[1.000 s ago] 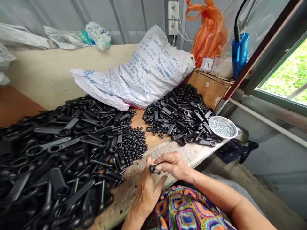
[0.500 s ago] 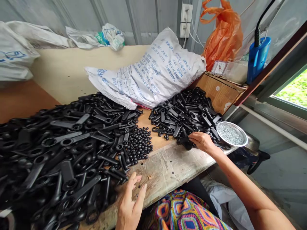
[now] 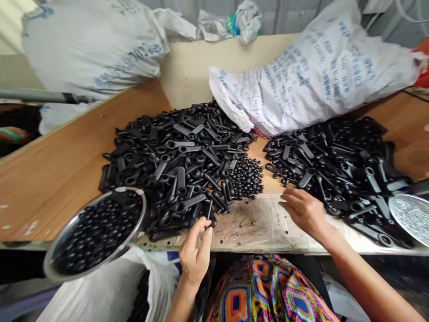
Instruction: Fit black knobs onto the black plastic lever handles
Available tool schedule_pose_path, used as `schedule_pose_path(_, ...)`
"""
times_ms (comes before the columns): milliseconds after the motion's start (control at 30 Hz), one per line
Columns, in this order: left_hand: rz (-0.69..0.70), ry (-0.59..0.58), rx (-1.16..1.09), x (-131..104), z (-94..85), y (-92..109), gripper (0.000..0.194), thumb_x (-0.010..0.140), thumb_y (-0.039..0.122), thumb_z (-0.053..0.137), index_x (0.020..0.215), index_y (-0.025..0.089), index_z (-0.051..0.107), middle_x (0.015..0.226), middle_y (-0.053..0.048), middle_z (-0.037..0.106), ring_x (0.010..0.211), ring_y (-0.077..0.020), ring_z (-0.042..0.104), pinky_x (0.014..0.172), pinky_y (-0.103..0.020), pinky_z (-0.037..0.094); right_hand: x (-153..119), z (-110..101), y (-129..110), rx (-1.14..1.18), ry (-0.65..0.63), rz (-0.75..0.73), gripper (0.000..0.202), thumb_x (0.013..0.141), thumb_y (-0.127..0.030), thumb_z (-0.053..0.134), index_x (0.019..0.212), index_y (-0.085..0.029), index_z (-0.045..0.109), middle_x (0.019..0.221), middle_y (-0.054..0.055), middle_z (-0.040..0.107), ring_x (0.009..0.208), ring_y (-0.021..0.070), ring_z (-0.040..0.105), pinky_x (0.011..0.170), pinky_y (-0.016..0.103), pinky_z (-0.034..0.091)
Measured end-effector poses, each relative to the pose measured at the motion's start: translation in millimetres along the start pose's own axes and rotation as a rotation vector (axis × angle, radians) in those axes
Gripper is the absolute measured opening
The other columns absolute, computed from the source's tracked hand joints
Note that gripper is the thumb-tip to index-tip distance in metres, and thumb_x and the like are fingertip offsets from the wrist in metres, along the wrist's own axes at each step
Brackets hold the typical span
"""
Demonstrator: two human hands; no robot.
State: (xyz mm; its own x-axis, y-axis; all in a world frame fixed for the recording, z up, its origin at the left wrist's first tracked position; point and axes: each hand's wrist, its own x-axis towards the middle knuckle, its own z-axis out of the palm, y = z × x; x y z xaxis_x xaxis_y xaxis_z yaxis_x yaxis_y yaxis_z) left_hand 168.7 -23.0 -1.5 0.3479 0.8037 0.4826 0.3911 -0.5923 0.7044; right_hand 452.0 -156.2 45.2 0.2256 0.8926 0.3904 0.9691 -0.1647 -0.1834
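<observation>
Seen from the head camera, the right hand (image 3: pixel 306 212) has drawn back from the right heap (image 3: pixel 318 152) of black levers, where it was setting down a piece half a second ago. It now hovers over the bench (image 3: pixel 241 228), fingers loosely curled, nothing visible in them. The left hand (image 3: pixel 194 250) has reached to the near edge of the left heap (image 3: pixel 174 156), fingertips at a lever with a thin rod (image 3: pixel 210 210); whether they grip it cannot be told. The pair appears to be between pieces. The view has swung left, bringing in a metal basin (image 3: pixel 145 210) of black knobs (image 3: pixel 100 237). Loose balls (image 3: pixel 246 179) lie between the heaps; a dish (image 3: pixel 404 195) of silvery bits sits at far right.

Blue print covers the right sack (image 3: pixel 301 80), apparently Chinese characters, too soft to read; blue lettering on the left sack (image 3: pixel 83 44) is equally blurred. No brand is legible.
</observation>
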Motion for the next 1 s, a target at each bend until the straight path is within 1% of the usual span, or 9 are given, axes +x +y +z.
schedule_pose_path(133,-0.123,0.103,-0.026,-6.8,-19.1,-9.1,0.028,0.082,0.025,0.055,0.108,0.015,0.059,0.091,-0.006,0.069,0.081,-0.0154,0.065,0.08,-0.03,0.052,32.3,38.6,-70.7,0.114,-0.335,-0.202,0.022,0.089,-0.019,0.042,0.079,-0.017,0.062,0.084,0.007,0.062,0.08,0.0174,0.055,0.068,0.026,0.04)
schedule_pose_path(200,-0.168,0.12,-0.034,-10.5,-27.3,-12.4,0.027,0.082,0.026,0.055,0.107,0.016,0.059,0.091,-0.005,0.07,0.083,-0.0153,0.065,0.08,-0.029,0.052,44.6,55.0,-95.5,0.102,-0.405,-0.239,0.019,0.087,-0.017,0.043,0.08,-0.017,0.06,0.083,0.006,0.062,0.079,0.0179,0.055,0.066,0.026,0.038)
schedule_pose_path(300,-0.199,0.139,-0.047,-15.4,-35.4,-16.2,0.025,0.082,0.026,0.055,0.104,0.017,0.061,0.091,-0.005,0.07,0.083,-0.0156,0.065,0.08,-0.029,0.052,57.7,72.7,-114.6,0.045,-0.447,-0.215,0.014,0.086,-0.017,0.045,0.089,-0.017,0.059,0.084,0.006,0.062,0.076,0.0177,0.055,0.062,0.025,0.036)
schedule_pose_path(400,-0.226,0.127,-0.063,-19.3,-35.1,-18.8,0.024,0.082,0.027,0.054,0.102,0.016,0.061,0.088,-0.005,0.07,0.08,-0.0157,0.065,0.078,-0.029,0.053,63.8,82.7,-118.2,0.02,-0.485,-0.22,0.015,0.085,-0.019,0.047,0.094,-0.018,0.058,0.083,0.006,0.062,0.075,0.0173,0.056,0.058,0.024,0.033)
schedule_pose_path(533,-0.215,0.049,-0.123,-21.2,-22.3,-17.1,0.023,0.083,0.027,0.052,0.1,0.016,0.061,0.085,-0.005,0.07,0.079,-0.0157,0.065,0.076,-0.029,0.053,62.4,88.0,-118.8,0.013,-0.506,-0.283,0.018,0.087,-0.018,0.043,0.086,-0.018,0.061,0.081,0.006,0.061,0.077,0.0167,0.056,0.058,0.024,0.032)
schedule_pose_path(667,-0.183,-0.065,-0.166,-18.5,-8.6,-3.8,0.021,0.085,0.026,0.05,0.099,0.016,0.061,0.083,-0.005,0.07,0.078,-0.0147,0.065,0.075,-0.027,0.053,59.1,91.0,-126.6,-0.006,-0.515,-0.321,0.019,0.088,-0.021,0.043,0.091,-0.02,0.061,0.082,0.007,0.061,0.073,0.0174,0.056,0.056,0.025,0.032)
schedule_pose_path(767,-0.161,-0.129,-0.18,-16.5,-3.3,7.9,0.02,0.086,0.026,0.048,0.097,0.016,0.062,0.082,-0.005,0.069,0.076,-0.0141,0.064,0.074,-0.026,0.052,58.1,90.6,-130.7,-0.01,-0.48,-0.324,0.018,0.086,-0.016,0.043,0.086,-0.018,0.061,0.08,0.008,0.06,0.073,0.0181,0.056,0.055,0.025,0.032)
schedule_pose_path(900,-0.172,-0.155,-0.196,-20.1,0.0,7.3,0.022,0.086,0.028,0.047,0.097,0.017,0.063,0.08,-0.006,0.069,0.074,-0.0148,0.063,0.073,-0.027,0.052,53.3,73.7,-119.4,0.061,-0.325,-0.263,0.019,0.087,-0.017,0.042,0.085,-0.017,0.061,0.078,0.007,0.059,0.072,0.0176,0.055,0.055,0.025,0.031)
schedule_pose_path(1000,-0.246,-0.004,-0.22,-21.9,-4.0,-0.1,0.025,0.085,0.029,0.049,0.103,0.016,0.06,0.09,-0.008,0.068,0.082,-0.0163,0.063,0.077,-0.028,0.051,42.4,44.2,-99.7,0.233,-0.314,-0.254,0.019,0.084,-0.013,0.042,0.081,-0.018,0.06,0.078,0.005,0.059,0.071,0.0156,0.054,0.058,0.024,0.034)
